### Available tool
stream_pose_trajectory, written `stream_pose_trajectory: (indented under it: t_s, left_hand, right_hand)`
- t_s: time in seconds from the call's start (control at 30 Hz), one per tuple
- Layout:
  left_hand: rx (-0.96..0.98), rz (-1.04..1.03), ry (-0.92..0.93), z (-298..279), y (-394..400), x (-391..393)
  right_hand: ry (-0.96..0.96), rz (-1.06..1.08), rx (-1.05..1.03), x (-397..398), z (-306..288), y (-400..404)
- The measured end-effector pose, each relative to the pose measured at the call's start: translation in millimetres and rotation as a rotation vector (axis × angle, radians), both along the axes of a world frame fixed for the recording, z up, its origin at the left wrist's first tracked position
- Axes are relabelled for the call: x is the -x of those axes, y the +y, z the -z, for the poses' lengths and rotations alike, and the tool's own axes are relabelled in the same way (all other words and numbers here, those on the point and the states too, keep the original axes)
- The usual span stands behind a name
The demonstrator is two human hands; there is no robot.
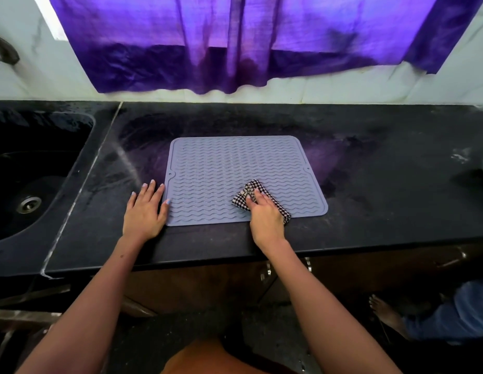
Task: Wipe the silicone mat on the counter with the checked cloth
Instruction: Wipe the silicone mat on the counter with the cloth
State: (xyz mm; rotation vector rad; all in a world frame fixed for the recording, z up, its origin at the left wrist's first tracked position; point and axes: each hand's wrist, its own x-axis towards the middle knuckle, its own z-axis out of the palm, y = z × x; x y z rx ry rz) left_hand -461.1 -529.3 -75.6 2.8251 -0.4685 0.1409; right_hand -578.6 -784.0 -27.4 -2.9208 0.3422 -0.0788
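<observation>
Checked cloth (258, 197) lies folded under right hand (264, 215), fingers curled over it, pressing it on mat (235, 168) near front right corner. Left hand (144, 209) flat, fingers spread, at mat's left edge on counter (383, 184).

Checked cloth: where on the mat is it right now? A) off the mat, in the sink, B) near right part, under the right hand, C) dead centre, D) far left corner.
B: the checked cloth lies on the near right part of the silicone mat under the right hand, while the left hand rests flat at the mat's near left edge.
</observation>
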Motion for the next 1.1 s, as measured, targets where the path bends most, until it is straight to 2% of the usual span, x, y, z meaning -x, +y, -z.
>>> stream_pose_trajectory:
  t_s: [0.13, 0.27, 0.33, 0.47, 0.63, 0.77, 0.97, 1.1]
  left_hand:
    - [0.007, 0.003, 0.011, -1.2, 0.9, 0.1]
    - [0.013, 0.0, 0.017, -3.0, 1.4, 0.5]
    - [0.02, 0.0, 0.017, -3.6, 1.1, 1.0]
    - [0.035, 0.002, 0.017, -4.2, 0.0, 2.1]
    - [0.031, -0.008, 0.017, -4.7, -0.1, 1.9]
    - [0.03, -0.011, 0.02, -5.3, -0.6, 2.8]
    - [0.037, -0.005, 0.018, -4.3, -1.7, 2.4]
    - [0.025, -0.009, 0.019, -4.7, -1.2, 3.0]
  right_hand:
    - [-0.025, 0.039, -0.073, -4.3, -9.9, -8.5]
    - [-0.07, 0.252, -0.512, -20.8, -24.0, -29.9]
    - [-0.15, 0.358, -0.609, -23.2, -29.5, -38.5]
    - [-0.238, 0.412, -0.411, -12.9, -22.9, -49.3]
    - [-0.128, 0.31, -0.165, -4.5, 5.7, -49.3]
    - [-0.136, 0.314, -0.113, -6.5, 8.8, -47.9]
    - [-0.037, 0.234, 0.011, -4.6, 0.1, -50.6]
    - [0.065, 0.272, -0.063, -11.3, -20.4, -60.7]
